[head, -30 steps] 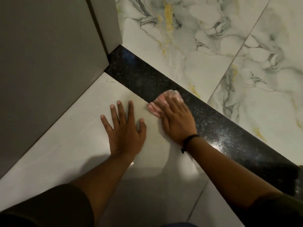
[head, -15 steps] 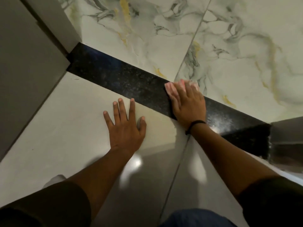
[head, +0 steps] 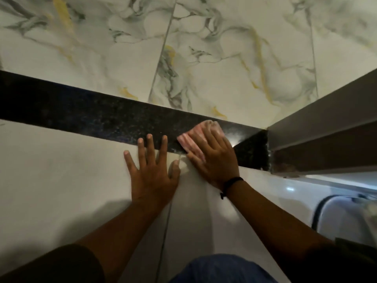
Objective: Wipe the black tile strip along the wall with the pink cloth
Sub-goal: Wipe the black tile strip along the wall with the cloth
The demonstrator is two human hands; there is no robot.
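A speckled black tile strip [head: 87, 113] runs across the view between the pale floor and the marbled wall. My right hand [head: 214, 158] presses a folded pink cloth [head: 193, 139] flat onto the strip near its right end, fingers spread over the cloth. My left hand [head: 152, 170] lies flat on the pale floor tile just left of it, fingers apart, with its fingertips reaching the strip's near edge. It holds nothing. A black band circles my right wrist.
A grey panel or door frame [head: 318, 135] ends the strip at the right. White marble wall tiles [head: 204, 58] with grey and yellow veins rise behind the strip. A white rounded object [head: 342, 217] sits at the lower right. My blue-clad knee [head: 222, 268] is at the bottom.
My right hand has slid the pink cloth rightward along the strip toward the grey frame. The view has swung right, and my left hand has crept up to the strip's edge.
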